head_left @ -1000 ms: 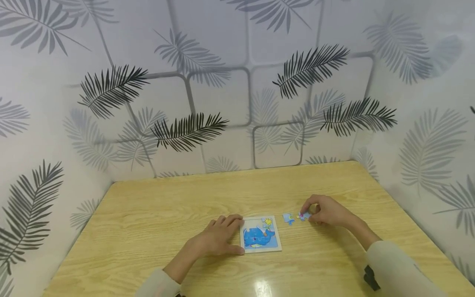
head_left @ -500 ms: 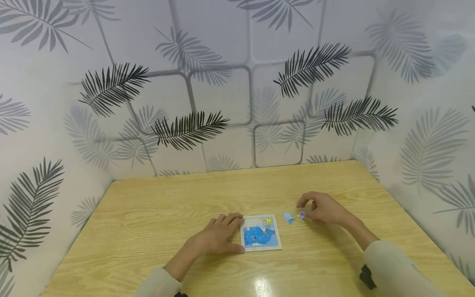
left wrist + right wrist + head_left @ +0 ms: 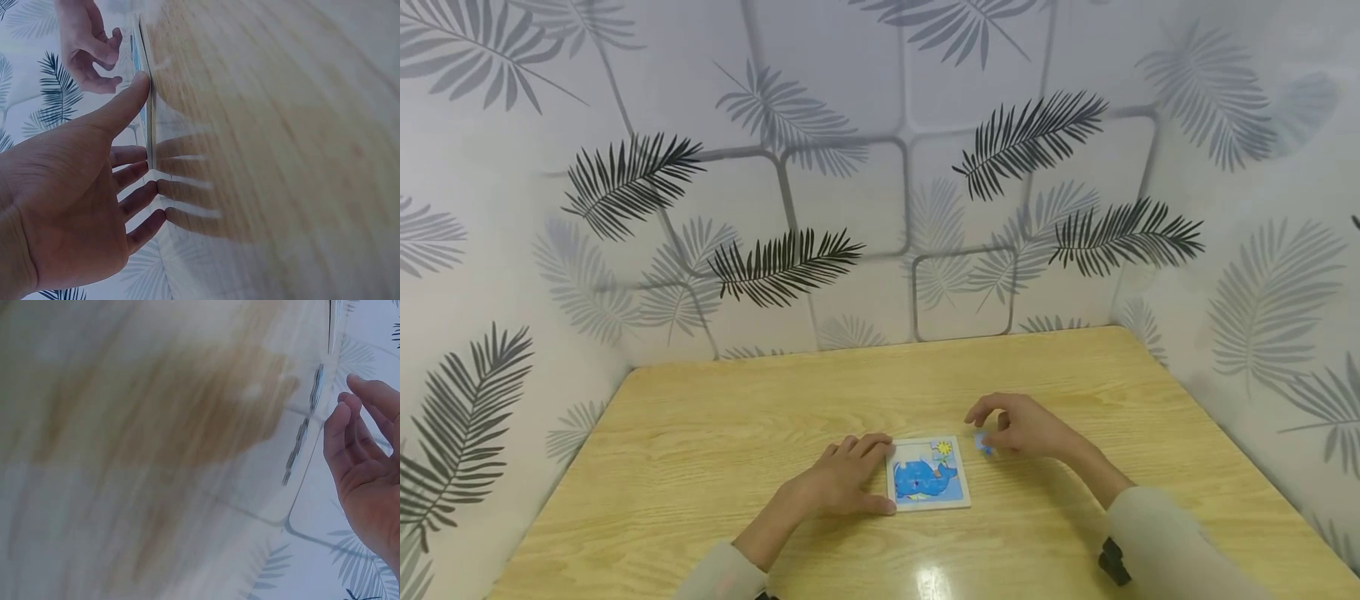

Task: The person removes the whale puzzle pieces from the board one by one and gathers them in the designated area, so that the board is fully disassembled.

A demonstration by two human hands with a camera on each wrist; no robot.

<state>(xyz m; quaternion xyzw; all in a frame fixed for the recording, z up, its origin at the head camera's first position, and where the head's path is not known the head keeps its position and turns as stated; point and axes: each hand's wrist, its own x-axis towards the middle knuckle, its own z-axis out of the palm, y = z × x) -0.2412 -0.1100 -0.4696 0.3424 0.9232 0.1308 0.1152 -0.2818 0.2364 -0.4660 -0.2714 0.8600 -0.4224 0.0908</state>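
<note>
Wood-grain surface [image 3: 715, 425] adjoins leaf-patterned walls [image 3: 842, 196]; a glare spot [image 3: 933, 583] marks its near side. Right hand [image 3: 1026, 427], fingers curved and parted, fingertips clear of the pieces, partly hides a loose puzzle piece [image 3: 981, 442] right of the whale puzzle board [image 3: 912, 450]. A second piece [image 3: 295, 453] shows edge-on, right-wrist view only. Left hand [image 3: 838, 481], spread, touches the board's left side; sleeves [image 3: 1157, 533] run out of frame
</note>
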